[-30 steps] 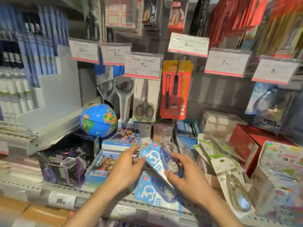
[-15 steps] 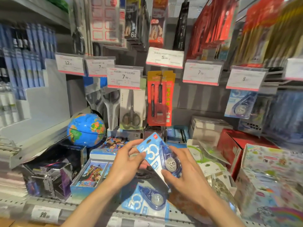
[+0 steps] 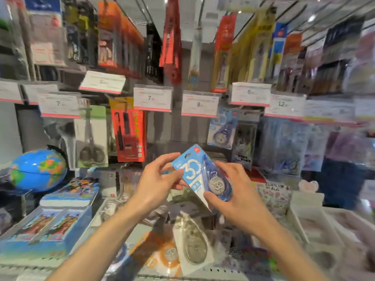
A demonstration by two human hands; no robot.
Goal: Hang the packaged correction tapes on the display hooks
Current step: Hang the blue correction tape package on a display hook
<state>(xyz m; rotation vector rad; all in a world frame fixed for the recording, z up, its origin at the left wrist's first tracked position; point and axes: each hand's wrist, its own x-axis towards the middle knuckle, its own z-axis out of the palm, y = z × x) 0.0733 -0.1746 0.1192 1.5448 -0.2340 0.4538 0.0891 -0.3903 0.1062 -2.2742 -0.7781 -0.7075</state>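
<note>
Head view: blue carded correction-tape blister pack, pinched by left hand and right hand fingers, has risen off the shelf toward the matching hung pack, hanging imminent.

I log: correction tape pack, blue card under glossy clear plastic blister; globe, glossy plastic.

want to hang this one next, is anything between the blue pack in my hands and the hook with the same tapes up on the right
Nothing visible blocks it. Both the left hand and right hand hold the blue correction tape pack, and open air lies between it and the hanging matching pack, below the 8 price tag.
</note>
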